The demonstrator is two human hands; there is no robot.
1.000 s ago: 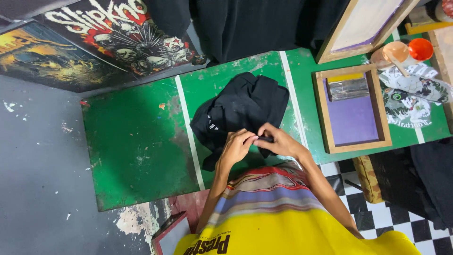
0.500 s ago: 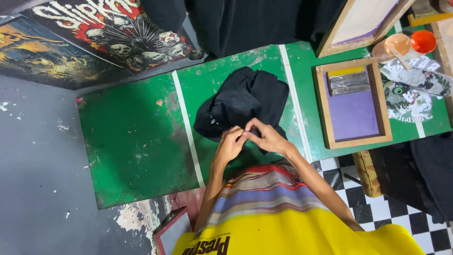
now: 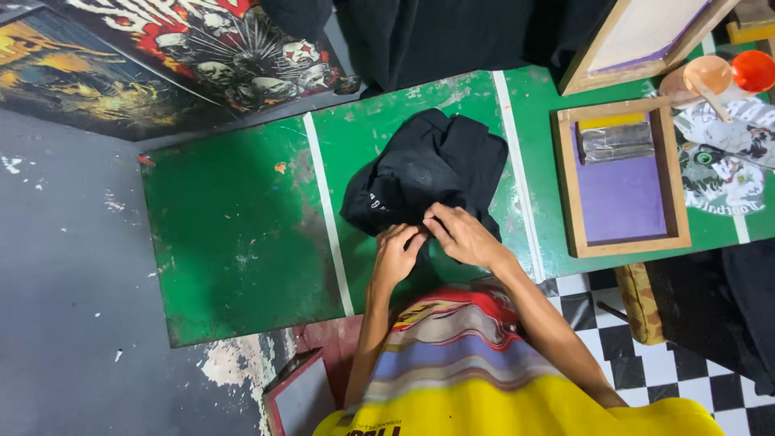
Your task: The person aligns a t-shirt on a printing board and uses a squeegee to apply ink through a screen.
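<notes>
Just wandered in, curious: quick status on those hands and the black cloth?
Left hand and right hand together, pinching near edge of black garment. Garment bunched on green table. Wooden screen frame apart, right.

The garment (image 3: 432, 173) is plain black. The desk (image 3: 234, 242) is green with white stripes and worn patches. The wooden frame (image 3: 622, 173) holds a purple screen. A small bowl (image 3: 752, 71) is orange-red. The floor (image 3: 646, 355) is black-and-white checked.

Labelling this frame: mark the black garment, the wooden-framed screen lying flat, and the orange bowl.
black garment (image 3: 432, 169), head view, on its bunched middle.
wooden-framed screen (image 3: 623, 198), head view, on its purple mesh.
orange bowl (image 3: 753, 70), head view, on its inside.
</notes>
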